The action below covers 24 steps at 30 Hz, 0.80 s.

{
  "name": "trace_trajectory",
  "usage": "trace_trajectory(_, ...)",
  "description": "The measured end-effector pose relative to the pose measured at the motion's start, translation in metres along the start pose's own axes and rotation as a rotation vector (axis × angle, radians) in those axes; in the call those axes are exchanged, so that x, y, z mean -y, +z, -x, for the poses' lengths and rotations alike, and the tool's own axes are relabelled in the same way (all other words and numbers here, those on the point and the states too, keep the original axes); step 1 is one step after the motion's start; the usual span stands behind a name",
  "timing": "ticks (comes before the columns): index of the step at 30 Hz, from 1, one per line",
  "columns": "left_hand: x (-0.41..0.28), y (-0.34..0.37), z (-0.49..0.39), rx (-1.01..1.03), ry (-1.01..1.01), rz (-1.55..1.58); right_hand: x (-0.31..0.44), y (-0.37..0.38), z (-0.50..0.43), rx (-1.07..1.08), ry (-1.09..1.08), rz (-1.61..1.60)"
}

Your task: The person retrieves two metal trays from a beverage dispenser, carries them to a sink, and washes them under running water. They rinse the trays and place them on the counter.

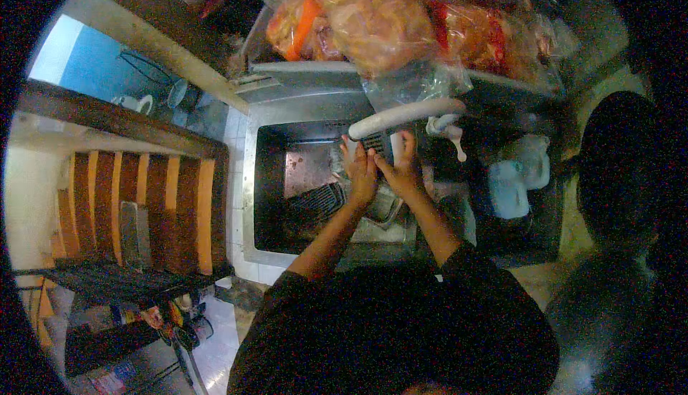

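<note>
Over a metal sink (250, 180), beneath a pale curved faucet (403, 116), my two hands meet at a dark slotted piece (374, 142), its kind unclear. My left hand (361, 172) lies against its left side with the fingers pointing up. On its right side is my right hand (402, 169), thumb towards the left hand and fingers near a pale edge. The faucet hides part of the piece. Lower in the sink lie a dark ribbed rack or tray (317, 202) and a clear container (384, 207), partly behind my forearms.
Plastic bags of what looks like raw meat (384, 24) fill a tray behind the sink. Pale blue plastic containers (508, 188) stand to the right, where another person (613, 180) is close by. A slatted wooden structure (142, 207) is at the left.
</note>
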<state>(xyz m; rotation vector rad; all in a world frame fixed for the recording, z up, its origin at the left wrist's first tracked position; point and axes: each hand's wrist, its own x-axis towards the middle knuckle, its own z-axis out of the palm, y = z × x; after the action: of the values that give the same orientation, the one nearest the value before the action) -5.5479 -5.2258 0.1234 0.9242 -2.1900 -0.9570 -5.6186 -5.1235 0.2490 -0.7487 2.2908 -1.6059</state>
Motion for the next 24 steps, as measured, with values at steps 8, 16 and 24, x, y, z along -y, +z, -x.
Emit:
trace_trajectory(8,0.026,-0.127,-0.031,0.262,-0.582,0.221,-0.033,-0.024,0.008,0.208,0.39,-0.743)
trace_trajectory(16,-0.036,-0.196,-0.001,0.231,-0.481,0.58,-0.132,0.024,-0.006,0.303,0.665,-0.632)
trace_trajectory(24,-0.033,-0.177,0.006,-0.013,-0.318,0.117,-0.07,0.104,0.032,0.164,-0.422,0.367)
